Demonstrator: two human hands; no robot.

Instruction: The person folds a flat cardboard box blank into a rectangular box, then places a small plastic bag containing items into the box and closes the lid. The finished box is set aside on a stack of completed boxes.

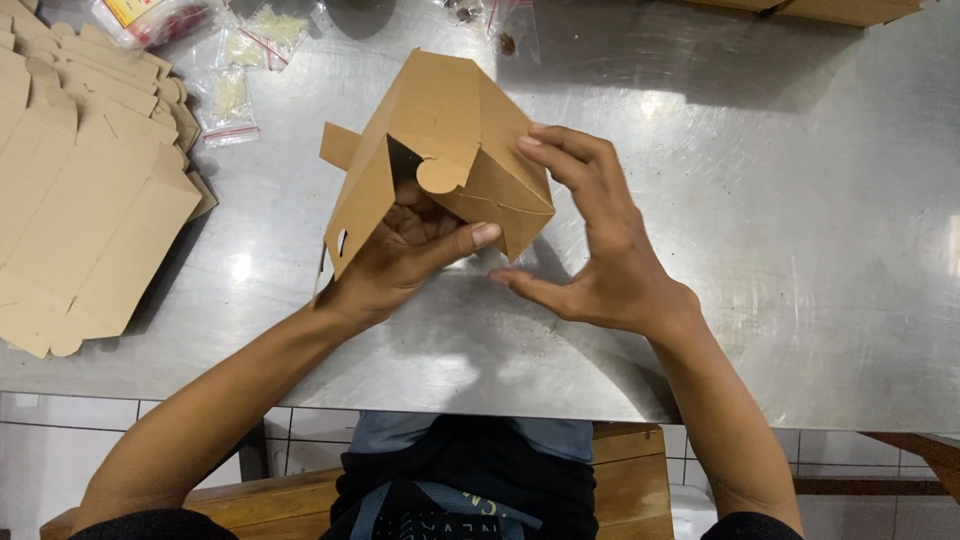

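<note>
Dark clothing and a wooden bench [300,495] edge sit closest, right under the camera, and two bare forearms reach out from there over a steel table [780,250]. Between the hands, raised off the tabletop and tilted, is a half-folded brown cardboard box [450,130]. Its flaps are partly closed, with a round tab showing at the opening. The left hand [400,255] goes up into the box from below; the thumb presses against the outside of the lower panel, and the fingers seem to be curled inside, though the card hides most of them. So that hand is gripping the box. The right hand [600,240] is spread open, fingertips resting on the box's right side, thumb stretched out underneath and free of it, grasping nothing.

At the far left of the table lies a stack of flat box blanks [80,200], well apart from the hands. Small clear bags [232,100] lie just beside that stack, toward the table's far edge.
</note>
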